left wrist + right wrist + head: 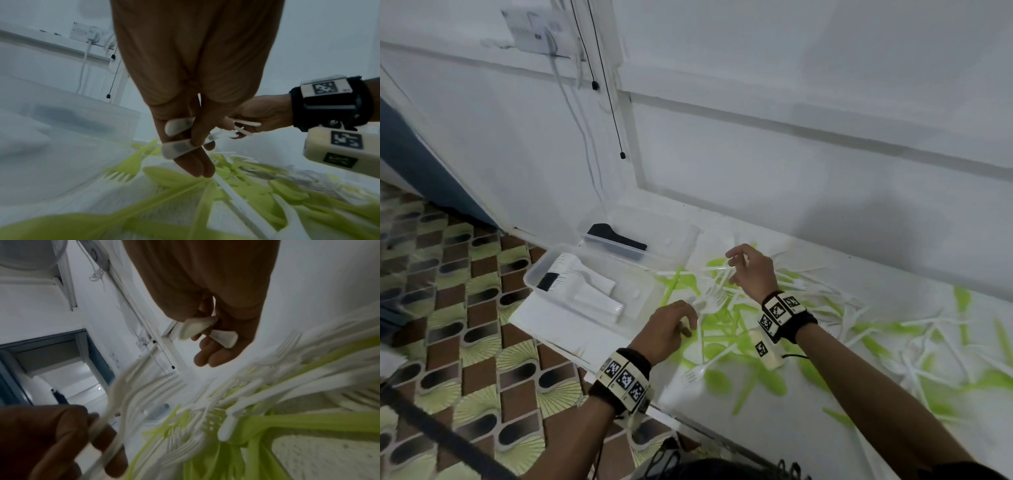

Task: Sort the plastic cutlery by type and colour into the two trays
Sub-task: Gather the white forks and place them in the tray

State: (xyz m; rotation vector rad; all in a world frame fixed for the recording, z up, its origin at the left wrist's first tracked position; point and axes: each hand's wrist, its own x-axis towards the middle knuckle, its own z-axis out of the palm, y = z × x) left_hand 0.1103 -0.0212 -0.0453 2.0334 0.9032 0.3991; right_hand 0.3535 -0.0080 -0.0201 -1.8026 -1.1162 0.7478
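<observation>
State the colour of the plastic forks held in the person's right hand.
White. The plastic forks gripped by the right hand show best in the head view.

- White forks (710,297): smooth, slightly glossy plastic.
- Green cutlery (726,337): matt plastic.
- Two trays (599,317): clear, glossy plastic.
- Tabletop (774,425): white, finely grained.
- Wristbands (803,322): black cloth.

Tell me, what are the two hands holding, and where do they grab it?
Both hold white forks by the handles: the left hand pinches two handles, and the right hand grips a bunch of forks, prongs hanging down.
</observation>
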